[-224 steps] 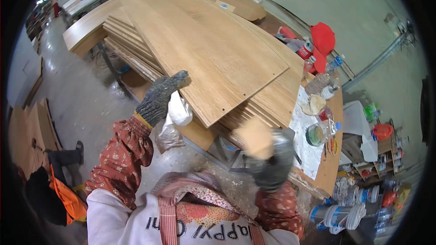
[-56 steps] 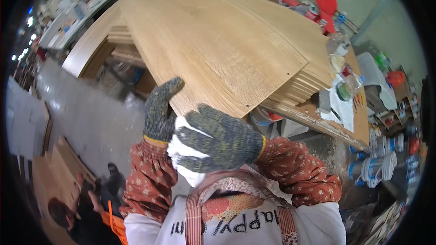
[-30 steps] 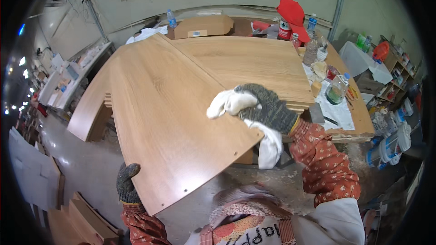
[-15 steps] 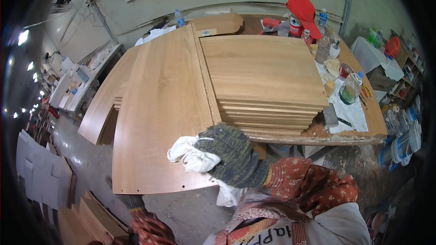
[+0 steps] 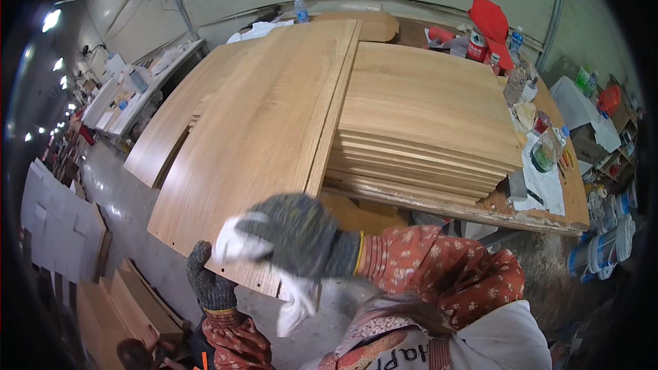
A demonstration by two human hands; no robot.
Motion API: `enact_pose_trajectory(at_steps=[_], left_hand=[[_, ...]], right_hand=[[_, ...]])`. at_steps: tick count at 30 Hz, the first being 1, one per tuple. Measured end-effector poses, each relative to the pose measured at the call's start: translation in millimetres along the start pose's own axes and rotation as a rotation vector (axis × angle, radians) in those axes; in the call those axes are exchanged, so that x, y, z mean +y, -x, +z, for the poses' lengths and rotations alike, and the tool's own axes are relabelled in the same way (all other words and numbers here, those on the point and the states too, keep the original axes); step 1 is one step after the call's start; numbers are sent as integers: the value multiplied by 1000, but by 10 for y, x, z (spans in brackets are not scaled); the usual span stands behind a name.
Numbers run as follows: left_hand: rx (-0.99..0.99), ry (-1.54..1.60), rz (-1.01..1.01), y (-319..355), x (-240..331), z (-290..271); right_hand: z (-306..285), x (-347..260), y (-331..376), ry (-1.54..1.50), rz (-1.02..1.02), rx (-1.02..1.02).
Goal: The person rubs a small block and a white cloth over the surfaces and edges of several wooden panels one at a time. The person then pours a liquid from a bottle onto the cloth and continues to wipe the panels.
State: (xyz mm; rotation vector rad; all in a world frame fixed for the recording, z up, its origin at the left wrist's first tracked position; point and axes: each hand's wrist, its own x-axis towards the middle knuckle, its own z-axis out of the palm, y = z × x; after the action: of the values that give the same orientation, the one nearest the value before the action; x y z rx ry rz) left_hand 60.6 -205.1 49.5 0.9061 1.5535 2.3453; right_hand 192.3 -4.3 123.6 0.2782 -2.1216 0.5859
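A hand could sweep along the broad face of the long top panel (image 5: 253,116), from the table's (image 5: 578,207) far edge to its near one. Past that near edge the panel juts out, its end crowded by the right hand (image 5: 301,233) with a white cloth (image 5: 236,238) and the left hand (image 5: 209,281) at the corner. Rightward, a board stack (image 5: 428,96) blocks any low pass. The right edge is tight: grey block (image 5: 515,185), bottle with green liquid (image 5: 544,155), then a red cap (image 5: 489,22) by the far right corner.
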Motion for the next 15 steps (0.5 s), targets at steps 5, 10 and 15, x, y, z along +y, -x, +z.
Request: enact_pose_trajectory(at_steps=[5, 10, 15], left_hand=[[248, 438, -443, -322, 196, 77], [313, 356, -355, -525, 157, -387], [234, 412, -372, -718, 519, 52]], right_hand=[[-138, 846, -243, 293, 168, -57], [-282, 1324, -587, 442, 318, -76], [-498, 2115, -766, 713, 416, -178]])
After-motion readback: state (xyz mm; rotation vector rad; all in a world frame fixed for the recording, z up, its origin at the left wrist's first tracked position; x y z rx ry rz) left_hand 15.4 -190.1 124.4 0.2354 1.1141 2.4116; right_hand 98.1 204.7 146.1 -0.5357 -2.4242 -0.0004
